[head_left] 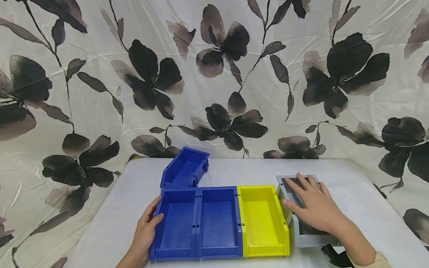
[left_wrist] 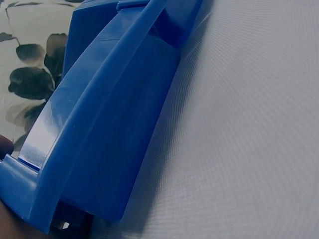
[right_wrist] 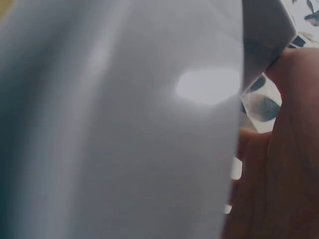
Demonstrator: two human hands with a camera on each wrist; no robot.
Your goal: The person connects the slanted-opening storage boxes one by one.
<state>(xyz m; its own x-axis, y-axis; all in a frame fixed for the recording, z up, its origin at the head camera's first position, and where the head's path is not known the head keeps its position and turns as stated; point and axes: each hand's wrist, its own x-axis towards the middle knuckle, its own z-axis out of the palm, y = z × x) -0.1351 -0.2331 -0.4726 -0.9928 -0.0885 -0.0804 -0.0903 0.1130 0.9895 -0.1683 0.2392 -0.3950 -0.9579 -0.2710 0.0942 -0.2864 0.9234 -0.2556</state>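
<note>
Two blue storage bins stand side by side in the head view, the left blue bin (head_left: 177, 223) and the middle blue bin (head_left: 219, 219). A yellow storage bin (head_left: 263, 216) adjoins them on the right. My left hand (head_left: 145, 230) grips the left blue bin by its outer side wall, thumb over the rim. Close up in the left wrist view is that bin's side wall (left_wrist: 114, 119). My right hand (head_left: 315, 208) lies spread over a grey storage bin (head_left: 311, 241), fingers extended across its opening. The grey wall (right_wrist: 164, 149) fills much of the right wrist view.
Another blue bin (head_left: 186, 167) sits askew behind the left blue bin. All bins are on a white-covered table (head_left: 100, 223). A black strap-like piece (head_left: 336, 257) shows below my right wrist. A floral cloth (head_left: 221, 74) hangs behind the table.
</note>
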